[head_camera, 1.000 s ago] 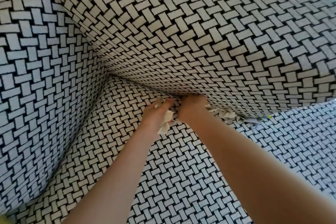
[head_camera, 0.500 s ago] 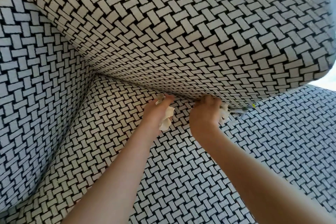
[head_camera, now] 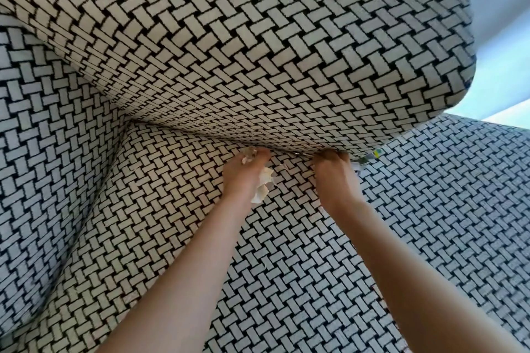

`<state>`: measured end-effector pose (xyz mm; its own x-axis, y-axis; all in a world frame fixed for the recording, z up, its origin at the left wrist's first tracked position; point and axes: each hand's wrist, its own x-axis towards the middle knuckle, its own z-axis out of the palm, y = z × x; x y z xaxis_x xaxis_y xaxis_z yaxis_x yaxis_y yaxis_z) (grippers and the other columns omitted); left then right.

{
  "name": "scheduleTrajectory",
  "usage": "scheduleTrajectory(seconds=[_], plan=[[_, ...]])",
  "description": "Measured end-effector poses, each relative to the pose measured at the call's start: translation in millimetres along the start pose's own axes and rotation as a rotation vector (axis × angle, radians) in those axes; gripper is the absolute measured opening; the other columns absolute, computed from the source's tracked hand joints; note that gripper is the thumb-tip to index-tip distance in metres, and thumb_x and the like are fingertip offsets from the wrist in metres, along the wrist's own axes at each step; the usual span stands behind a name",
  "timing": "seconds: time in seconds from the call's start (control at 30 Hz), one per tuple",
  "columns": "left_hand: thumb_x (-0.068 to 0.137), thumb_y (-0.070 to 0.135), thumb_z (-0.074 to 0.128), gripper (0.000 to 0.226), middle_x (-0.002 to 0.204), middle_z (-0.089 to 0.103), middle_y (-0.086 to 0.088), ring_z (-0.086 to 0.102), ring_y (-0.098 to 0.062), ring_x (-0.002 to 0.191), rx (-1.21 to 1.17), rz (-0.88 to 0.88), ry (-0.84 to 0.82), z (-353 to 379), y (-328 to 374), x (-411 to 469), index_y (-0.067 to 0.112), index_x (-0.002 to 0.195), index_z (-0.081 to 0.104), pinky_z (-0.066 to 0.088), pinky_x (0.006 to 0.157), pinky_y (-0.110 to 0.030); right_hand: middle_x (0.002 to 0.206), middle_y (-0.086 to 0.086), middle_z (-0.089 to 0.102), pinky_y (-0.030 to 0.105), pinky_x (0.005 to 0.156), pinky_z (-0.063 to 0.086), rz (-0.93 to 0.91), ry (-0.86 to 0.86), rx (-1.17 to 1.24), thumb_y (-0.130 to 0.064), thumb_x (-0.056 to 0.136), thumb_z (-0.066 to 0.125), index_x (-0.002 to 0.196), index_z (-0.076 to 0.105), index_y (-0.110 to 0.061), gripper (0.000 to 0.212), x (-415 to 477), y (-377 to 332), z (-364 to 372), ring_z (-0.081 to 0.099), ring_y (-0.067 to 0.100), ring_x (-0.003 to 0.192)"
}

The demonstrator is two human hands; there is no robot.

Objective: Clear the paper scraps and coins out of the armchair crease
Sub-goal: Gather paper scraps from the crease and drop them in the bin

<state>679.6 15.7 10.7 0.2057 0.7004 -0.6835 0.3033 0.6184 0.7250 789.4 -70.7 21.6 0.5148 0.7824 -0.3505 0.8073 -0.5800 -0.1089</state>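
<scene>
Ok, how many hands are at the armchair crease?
2. The left hand grips crumpled paper at the crease; the right hand, just right of it, digs into the crease.

The single head-worn view looks forward and steeply down, close to the armchair (head_camera: 71,209), whose black-and-white woven upholstery fills nearly the whole wide-angle frame. It faces the crease (head_camera: 292,153) where the seat cushion (head_camera: 301,281) meets the bulging back cushion (head_camera: 258,51), with the left hand (head_camera: 243,178) and right hand (head_camera: 335,178) near the frame's centre and both forearms running in from the bottom edge. The lens bends the pattern toward the edges, and a pale background (head_camera: 510,23) shows only at the upper right.
</scene>
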Motion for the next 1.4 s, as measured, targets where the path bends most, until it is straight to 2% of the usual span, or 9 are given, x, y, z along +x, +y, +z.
scheduleTrajectory(seconds=[0.13, 0.23, 0.43, 0.67, 0.77, 0.87, 1.0, 1.23, 1.4], plan=[[0.082, 0.027, 0.067, 0.016, 0.071, 0.057, -0.005, 0.053, -0.019, 0.061, -0.035, -0.059, -0.018, 11.3, 1.9, -6.4, 0.015, 0.075, 0.058, 0.045, 0.066, -0.027, 0.100, 0.012, 0.069, 0.033, 0.086, 0.052, 0.032, 0.227, 0.330, 0.014, 0.081, 0.049, 0.096, 0.067, 0.001, 0.027, -3.2, 14.3, 5.8, 0.062, 0.027, 0.095], [0.083, 0.031, 0.066, 0.022, 0.067, 0.056, -0.004, 0.050, -0.015, 0.051, -0.090, -0.133, -0.048, 16.9, 2.1, -11.1, 0.015, 0.073, 0.054, 0.042, 0.051, -0.018, 0.098, -0.004, 0.067, 0.011, 0.082, 0.044, 0.209, 0.354, 0.718, 0.000, 0.087, 0.054, 0.105, 0.069, -0.009, 0.025, -20.6, 21.1, -5.4, 0.061, 0.011, 0.090], [0.080, 0.038, 0.067, 0.030, 0.073, 0.057, -0.003, 0.051, -0.015, 0.059, -0.070, -0.193, -0.059, 24.0, -3.1, -15.4, 0.011, 0.088, 0.058, 0.038, 0.052, -0.021, 0.075, -0.016, 0.069, 0.012, 0.075, 0.052, 0.422, 0.230, 1.405, -0.005, 0.085, 0.062, 0.102, 0.065, -0.016, 0.020, -33.8, 29.7, -16.9, 0.066, -0.006, 0.076], [0.083, 0.036, 0.063, 0.017, 0.075, 0.057, -0.002, 0.052, -0.012, 0.057, -0.222, -0.237, -0.182, 34.2, 0.5, -26.7, 0.019, 0.082, 0.059, 0.041, 0.052, -0.022, 0.103, 0.007, 0.061, 0.012, 0.063, 0.050, 0.436, -0.034, 2.144, -0.002, 0.092, 0.043, 0.123, 0.050, -0.001, 0.032, -32.2, 22.2, -13.9, 0.059, 0.006, 0.072], [0.084, 0.038, 0.061, 0.022, 0.075, 0.065, -0.003, 0.061, -0.012, 0.058, -0.264, -0.237, -0.268, 38.2, 1.0, -27.6, 0.016, 0.089, 0.062, 0.047, 0.055, -0.022, 0.103, 0.008, 0.065, 0.018, 0.066, 0.052, 0.425, -0.066, 1.996, -0.005, 0.094, 0.042, 0.113, 0.057, -0.008, 0.024, -30.6, 7.6, -16.6, 0.063, 0.013, 0.083], [0.092, 0.032, 0.049, 0.022, 0.064, 0.069, 0.002, 0.066, -0.012, 0.060, -0.406, -0.258, -0.346, 40.2, 3.3, -30.2, 0.017, 0.082, 0.061, 0.051, 0.058, -0.021, 0.079, -0.002, 0.062, 0.013, 0.053, 0.044, 0.322, 0.061, 1.370, -0.005, 0.095, 0.041, 0.083, 0.058, -0.019, 0.025, -30.4, -23.0, -16.6, 0.056, 0.008, 0.068], [0.094, 0.034, 0.041, 0.040, 0.046, 0.059, 0.003, 0.059, -0.008, 0.042, -0.569, -0.285, -0.355, 31.7, 0.6, -33.8, 0.014, 0.064, 0.058, 0.046, 0.044, -0.010, 0.091, -0.002, 0.056, 0.017, 0.068, 0.044, 0.167, 0.288, 1.107, -0.003, 0.091, 0.043, 0.100, 0.052, -0.010, 0.014, -27.4, -51.7, -2.4, 0.055, 0.014, 0.083], [0.091, 0.037, 0.049, 0.046, 0.058, 0.068, 0.002, 0.067, -0.009, 0.057, -0.522, -0.290, -0.474, 8.7, -2.5, -29.7, 0.018, 0.055, 0.071, 0.053, 0.062, -0.020, 0.102, 0.011, 0.057, 0.032, 0.086, 0.023, -0.011, 0.445, 0.467, -0.025, 0.081, 0.021, 0.094, 0.054, -0.003, 0.041, -24.1, -63.4, 19.6, 0.049, 0.027, 0.096], [0.084, 0.031, 0.060, 0.018, 0.078, 0.068, -0.002, 0.062, -0.014, 0.063, -0.416, -0.281, -0.368, -11.7, -1.5, -19.8, 0.016, 0.080, 0.069, 0.045, 0.054, -0.023, 0.116, -0.002, 0.048, 0.035, 0.098, 0.028, -0.143, 0.186, 0.644, -0.040, 0.078, 0.018, 0.113, 0.049, -0.012, 0.054, -27.3, -63.1, 24.5, 0.046, 0.012, 0.105]])
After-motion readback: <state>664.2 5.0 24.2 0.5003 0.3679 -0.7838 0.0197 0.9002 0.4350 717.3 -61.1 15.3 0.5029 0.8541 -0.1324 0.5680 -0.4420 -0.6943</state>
